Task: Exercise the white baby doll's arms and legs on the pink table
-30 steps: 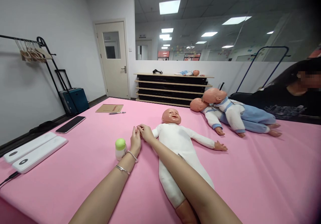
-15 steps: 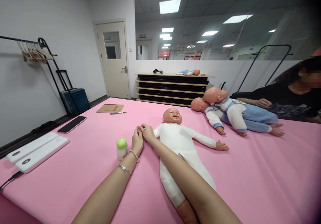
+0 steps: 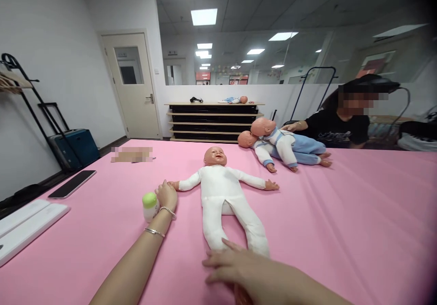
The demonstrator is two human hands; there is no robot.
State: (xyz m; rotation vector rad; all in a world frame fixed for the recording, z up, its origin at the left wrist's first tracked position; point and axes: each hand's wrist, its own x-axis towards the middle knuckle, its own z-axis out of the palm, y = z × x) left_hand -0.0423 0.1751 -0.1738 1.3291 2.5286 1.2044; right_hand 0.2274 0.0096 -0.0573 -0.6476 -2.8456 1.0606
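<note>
Here, on the pink table [image 3: 341,214], my left hand [image 3: 166,195] is curled round the small hand of the white-suited doll [image 3: 221,191], which lies face up in the middle of the cloth, head to the far side and arms flung wide. My right hand [image 3: 235,266] lies flat and slack at the near end, fingers spread over the doll's legs, closed on nothing. A small bottle with a green cap [image 3: 149,206] stands upright just to the left of my left wrist, nearly touching it.

The bottle looks the likeliest casualty: a sideways swing of my left wrist or its bracelets could knock it over and send it rolling toward the table's left edge. Tugging the doll's arm while my right hand pins the legs could, I judge, twist the soft body or strain the shoulder seam. Pulling the doll could also ruck the cloth.

Farther off to the right, two dressed dolls [image 3: 280,143] lie stacked, with a seated person in a black shirt [image 3: 336,125] touching them. A phone [image 3: 71,183] lies at the far left.
</note>
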